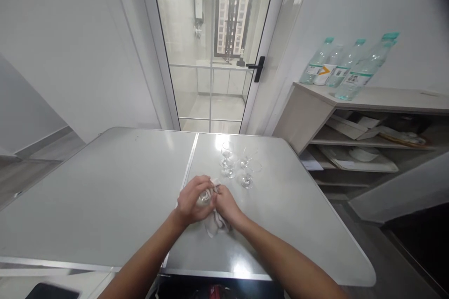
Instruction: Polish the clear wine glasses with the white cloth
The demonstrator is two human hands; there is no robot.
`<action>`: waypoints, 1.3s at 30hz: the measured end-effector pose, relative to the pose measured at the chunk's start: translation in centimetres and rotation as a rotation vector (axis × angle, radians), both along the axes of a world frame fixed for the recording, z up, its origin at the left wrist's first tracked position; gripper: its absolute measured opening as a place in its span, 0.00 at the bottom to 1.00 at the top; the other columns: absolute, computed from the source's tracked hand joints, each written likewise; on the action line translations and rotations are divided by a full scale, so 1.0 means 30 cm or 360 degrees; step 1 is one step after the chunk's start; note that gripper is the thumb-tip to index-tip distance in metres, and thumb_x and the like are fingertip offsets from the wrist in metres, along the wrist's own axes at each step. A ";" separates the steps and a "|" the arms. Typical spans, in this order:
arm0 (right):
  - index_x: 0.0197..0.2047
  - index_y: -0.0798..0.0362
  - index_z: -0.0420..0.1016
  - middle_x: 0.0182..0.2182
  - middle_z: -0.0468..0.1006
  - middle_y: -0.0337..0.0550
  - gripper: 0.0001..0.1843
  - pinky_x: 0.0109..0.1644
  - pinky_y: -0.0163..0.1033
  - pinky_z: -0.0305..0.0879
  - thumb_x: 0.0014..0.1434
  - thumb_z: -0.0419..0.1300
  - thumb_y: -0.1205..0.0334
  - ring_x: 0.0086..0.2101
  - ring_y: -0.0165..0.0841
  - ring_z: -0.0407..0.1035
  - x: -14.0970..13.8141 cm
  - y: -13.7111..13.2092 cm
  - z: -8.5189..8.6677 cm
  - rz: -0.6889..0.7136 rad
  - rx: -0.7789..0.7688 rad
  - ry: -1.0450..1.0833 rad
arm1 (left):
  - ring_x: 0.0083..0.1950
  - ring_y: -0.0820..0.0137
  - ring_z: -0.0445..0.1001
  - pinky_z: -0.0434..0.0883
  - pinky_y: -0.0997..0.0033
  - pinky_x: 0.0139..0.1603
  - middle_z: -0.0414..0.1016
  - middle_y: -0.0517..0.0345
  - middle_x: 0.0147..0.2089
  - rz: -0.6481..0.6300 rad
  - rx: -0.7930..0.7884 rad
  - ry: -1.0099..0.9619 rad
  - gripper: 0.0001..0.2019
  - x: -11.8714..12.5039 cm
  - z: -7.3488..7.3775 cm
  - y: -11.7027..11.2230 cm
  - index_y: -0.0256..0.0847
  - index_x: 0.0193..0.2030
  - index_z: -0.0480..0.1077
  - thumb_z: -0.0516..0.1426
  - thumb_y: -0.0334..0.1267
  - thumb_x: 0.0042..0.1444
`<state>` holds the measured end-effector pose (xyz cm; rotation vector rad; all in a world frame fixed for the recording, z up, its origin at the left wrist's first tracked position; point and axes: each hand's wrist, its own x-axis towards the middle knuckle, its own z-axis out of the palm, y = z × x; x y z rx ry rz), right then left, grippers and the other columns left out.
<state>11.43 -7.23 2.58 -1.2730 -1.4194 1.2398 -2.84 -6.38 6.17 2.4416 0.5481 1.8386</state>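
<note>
My left hand (191,201) is wrapped round a small clear glass (204,197), held just above the white table (105,196). My right hand (226,204) is closed on a white cloth (215,223), pressed against the glass; part of the cloth hangs down below the hands. Just beyond the hands, several small stemmed glasses (238,166) stand upright in a cluster on the right half of the table.
A seam (191,156) splits the table into two halves. A wooden shelf unit (368,121) stands to the right, with clear water bottles (347,65) on top and papers and plates inside. A glass door (213,46) with a black handle is straight ahead.
</note>
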 end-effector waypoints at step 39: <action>0.75 0.52 0.56 0.74 0.57 0.55 0.47 0.47 0.42 0.71 0.52 0.53 0.78 0.52 0.45 0.78 0.240 -0.301 -0.034 0.0059 -0.0074 -0.1846 | 0.56 0.58 0.72 0.72 0.53 0.59 0.69 0.46 0.53 -0.0128 -0.0805 0.0139 0.14 0.261 -0.018 0.108 0.43 0.57 0.72 0.52 0.42 0.71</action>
